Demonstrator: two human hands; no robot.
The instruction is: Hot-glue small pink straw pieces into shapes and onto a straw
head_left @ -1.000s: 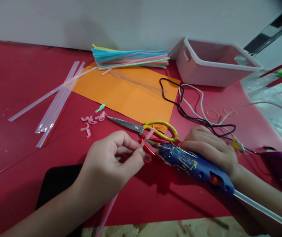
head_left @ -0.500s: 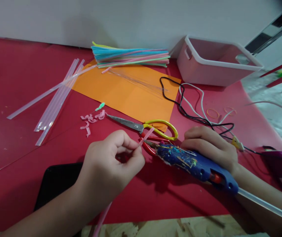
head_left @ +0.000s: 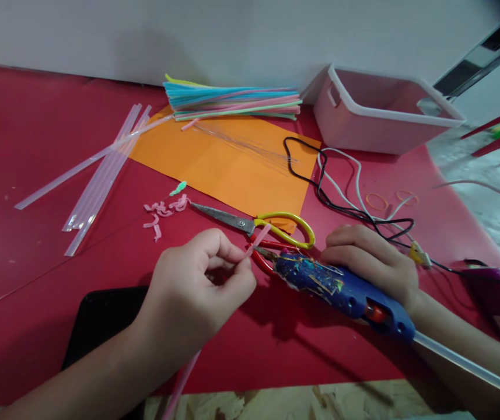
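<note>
My left hand pinches a thin pink strip between thumb and forefinger; its tip sticks out past the fingers. A longer pink length hangs below that hand. My right hand is wrapped round a blue glue gun, whose nozzle points left and meets or nearly meets the strip. A clear glue stick sticks out of the gun's back end. Just behind lie scissors with one yellow and one red handle. Small pink curled scraps lie by the blade tips.
Glue sticks lie at the left, beside an orange sheet. Coloured pipe cleaners are bundled at the back, near a pink basket. Cords run across the right. A black object lies under my left forearm.
The glue gun has shifted slightly to the left with my right hand. My left hand still pinches the pink strip, whose tip leans a little more to the left.
</note>
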